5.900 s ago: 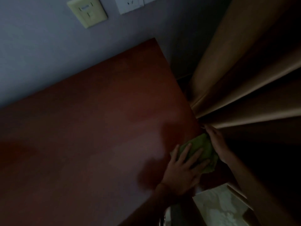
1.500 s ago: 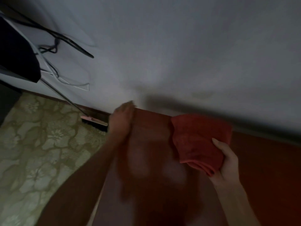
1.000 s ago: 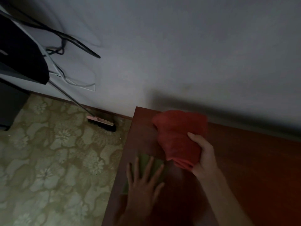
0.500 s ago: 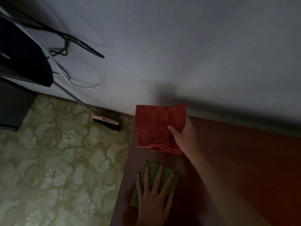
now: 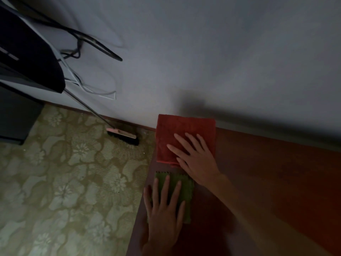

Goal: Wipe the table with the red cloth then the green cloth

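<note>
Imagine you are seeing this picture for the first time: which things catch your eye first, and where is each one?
The red cloth stands out first, flat at the table's far left corner by the wall, with the right hand spread on it. Just nearer lies the green cloth under the flat left hand. On the patterned floor to the left, a broom rests against the wall.

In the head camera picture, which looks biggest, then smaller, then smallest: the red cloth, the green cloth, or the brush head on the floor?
1. red cloth
2. green cloth, partly hidden under the left hand, so unsure
3. brush head, farther away, so it may only look smallest
</note>
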A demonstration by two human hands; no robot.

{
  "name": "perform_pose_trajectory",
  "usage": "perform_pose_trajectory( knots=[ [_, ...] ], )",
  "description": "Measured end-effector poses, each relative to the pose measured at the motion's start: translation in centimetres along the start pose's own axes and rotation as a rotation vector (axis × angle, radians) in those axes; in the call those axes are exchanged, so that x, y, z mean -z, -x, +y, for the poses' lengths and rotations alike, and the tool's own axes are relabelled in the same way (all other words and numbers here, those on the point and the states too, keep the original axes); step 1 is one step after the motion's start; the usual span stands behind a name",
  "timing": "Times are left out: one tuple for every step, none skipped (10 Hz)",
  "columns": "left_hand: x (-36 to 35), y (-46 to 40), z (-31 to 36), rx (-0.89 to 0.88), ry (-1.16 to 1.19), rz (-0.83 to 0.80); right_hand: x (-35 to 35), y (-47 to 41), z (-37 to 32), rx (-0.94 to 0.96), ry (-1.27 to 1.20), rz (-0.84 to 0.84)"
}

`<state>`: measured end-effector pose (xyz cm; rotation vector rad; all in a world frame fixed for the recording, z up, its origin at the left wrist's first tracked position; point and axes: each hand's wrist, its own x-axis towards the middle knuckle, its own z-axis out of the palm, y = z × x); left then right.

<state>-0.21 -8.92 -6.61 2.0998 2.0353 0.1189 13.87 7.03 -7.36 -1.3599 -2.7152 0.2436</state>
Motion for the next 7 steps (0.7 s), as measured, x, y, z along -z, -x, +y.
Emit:
perform_pose_trajectory(
  knots=[
    [-0.8,0.0,-1.1,-0.054,-0.056,-0.039,-0.4,0.0,-1.0,-0.049,0.032,0.016],
    [-1.2,-0.1,-1.2,-0.091,-0.1,-0.065,-0.6,-0.1,-1.8,-0.087,0.02,0.028],
    [-0.9,-0.3,-1.0,-0.101,-0.116,-0.098,-0.2,-0.2,-1.9,-0.099,0.01,-0.04],
    [-0.1,-0.6,-0.9,-0.087,-0.083,-0.128,1.2,0.5,-2.4,-0.114,-0.074,-0.066],
    [1.6,0.0,-1.0,-0.076,0.094,-0.04,3.2,4.4,-3.4,-0.287,-0.265,0.025],
    [2.8,1.5,-2.3,0.077,0.306,0.145,3.7,12.5,-5.0,-0.563,-0.481,0.189],
    [3.2,4.4,-2.7,0.337,0.552,0.239,3.8,21.0,-7.7,-0.811,-0.662,0.261]
  ],
)
